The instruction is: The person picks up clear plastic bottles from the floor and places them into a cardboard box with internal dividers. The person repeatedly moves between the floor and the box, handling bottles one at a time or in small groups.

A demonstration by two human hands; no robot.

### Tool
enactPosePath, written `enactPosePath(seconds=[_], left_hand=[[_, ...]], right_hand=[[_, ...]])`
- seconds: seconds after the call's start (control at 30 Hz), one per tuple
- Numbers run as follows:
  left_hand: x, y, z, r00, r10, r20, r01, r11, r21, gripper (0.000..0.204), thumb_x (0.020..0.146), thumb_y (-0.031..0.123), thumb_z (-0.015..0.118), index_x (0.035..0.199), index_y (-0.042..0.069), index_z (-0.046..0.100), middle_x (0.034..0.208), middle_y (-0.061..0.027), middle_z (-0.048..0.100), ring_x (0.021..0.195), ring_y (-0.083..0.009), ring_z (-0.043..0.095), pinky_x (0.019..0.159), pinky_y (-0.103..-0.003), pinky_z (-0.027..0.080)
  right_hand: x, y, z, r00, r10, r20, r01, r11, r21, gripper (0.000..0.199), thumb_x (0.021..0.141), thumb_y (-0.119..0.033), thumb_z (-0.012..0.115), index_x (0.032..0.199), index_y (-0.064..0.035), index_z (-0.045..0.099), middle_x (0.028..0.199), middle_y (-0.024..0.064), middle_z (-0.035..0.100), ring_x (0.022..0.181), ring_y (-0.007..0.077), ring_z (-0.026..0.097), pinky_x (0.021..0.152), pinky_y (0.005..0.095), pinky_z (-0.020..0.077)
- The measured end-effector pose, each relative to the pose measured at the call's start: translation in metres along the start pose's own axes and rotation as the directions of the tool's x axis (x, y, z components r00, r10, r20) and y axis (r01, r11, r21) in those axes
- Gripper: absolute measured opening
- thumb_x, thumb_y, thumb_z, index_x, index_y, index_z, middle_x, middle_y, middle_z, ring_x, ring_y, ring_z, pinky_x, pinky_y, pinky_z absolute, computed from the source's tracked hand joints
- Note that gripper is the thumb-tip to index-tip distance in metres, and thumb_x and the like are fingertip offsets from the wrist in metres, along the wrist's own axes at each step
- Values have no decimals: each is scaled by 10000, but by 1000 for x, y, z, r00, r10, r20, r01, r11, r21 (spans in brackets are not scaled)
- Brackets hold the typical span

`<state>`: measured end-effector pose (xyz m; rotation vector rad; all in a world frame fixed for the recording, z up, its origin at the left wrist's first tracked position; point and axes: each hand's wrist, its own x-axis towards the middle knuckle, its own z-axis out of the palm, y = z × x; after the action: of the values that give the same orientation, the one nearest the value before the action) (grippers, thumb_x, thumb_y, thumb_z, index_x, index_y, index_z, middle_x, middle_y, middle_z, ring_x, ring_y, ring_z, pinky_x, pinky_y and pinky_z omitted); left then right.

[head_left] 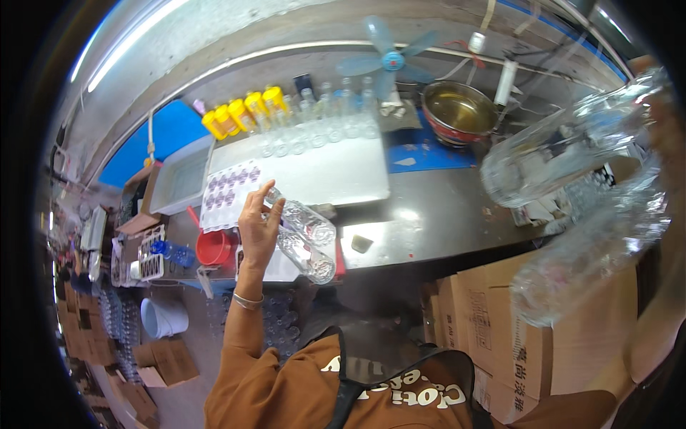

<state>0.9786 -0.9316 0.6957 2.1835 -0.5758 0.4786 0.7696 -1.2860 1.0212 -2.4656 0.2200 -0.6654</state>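
Observation:
My left hand [257, 225] is closed round the necks of two transparent bottles [309, 220], whose bases point away to the lower right over the bench edge. At the far right my right hand [664, 121], partly cut off by the dark rim, grips two more transparent bottles [550, 157]. These are raised close to the camera, bases toward the left. Beside my left hand lies a sheet of purple labels [227, 196] on a white board [343, 175]. Several transparent bottles [314, 132] stand upright along the board's back.
Yellow containers [243, 114] line the back left. A red dipper [213, 247] and a grey tub [182, 179] are to the left. A metal basin of liquid [461, 111] sits beside a blue fan [392, 61]. Cardboard boxes [500, 322] fill the lower right; a white bucket [163, 318] stands on the floor.

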Motion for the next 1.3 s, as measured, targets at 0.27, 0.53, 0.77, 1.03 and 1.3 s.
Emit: enactPosePath(seconds=[0.27,0.53,0.77,1.03,1.3], left_hand=[[52,-201,-78,991,-74,-114,107,942,319,365,858,103,691,1219,84,635,1041,-107,645,753,-247,612,709,-351,503],[146,-384,-93,983,-122,-136,159,936,313,368,861,153,698,1226,143,646,1051,-86,657,734,-241,601,712,-359,500],[227,-454,-56,986,-162,-50,169,946,276,379,845,151,708,1218,163,645,1121,-88,670,998,-317,648,810,-397,522],[284,-488,-7,988,-111,111,71,946,315,398,840,179,702,1231,165,630,1154,-109,663,1029,-334,638,845,-429,518],[294,-495,10,985,-12,170,-41,952,302,507,839,168,702,1330,155,574,1196,-109,661,1069,-339,635,924,-423,508]], right_hand=[[83,12,320,874,-403,271,417,909,5,285,856,-206,731,1054,-14,660,972,160,723,717,228,705,655,339,573],[137,-5,610,852,-404,332,369,914,167,308,812,-225,723,1068,-77,640,1011,134,696,841,329,679,701,404,546],[171,-21,738,842,-372,390,359,927,109,338,831,-230,721,1112,-67,628,1084,127,690,799,312,690,692,410,547],[191,-28,784,853,-338,397,321,941,111,346,801,-250,728,1090,-88,629,1017,123,684,853,346,669,695,450,523],[195,-29,766,821,-410,397,384,912,147,460,794,-193,744,1203,-68,576,1073,171,673,853,351,672,712,445,535]])
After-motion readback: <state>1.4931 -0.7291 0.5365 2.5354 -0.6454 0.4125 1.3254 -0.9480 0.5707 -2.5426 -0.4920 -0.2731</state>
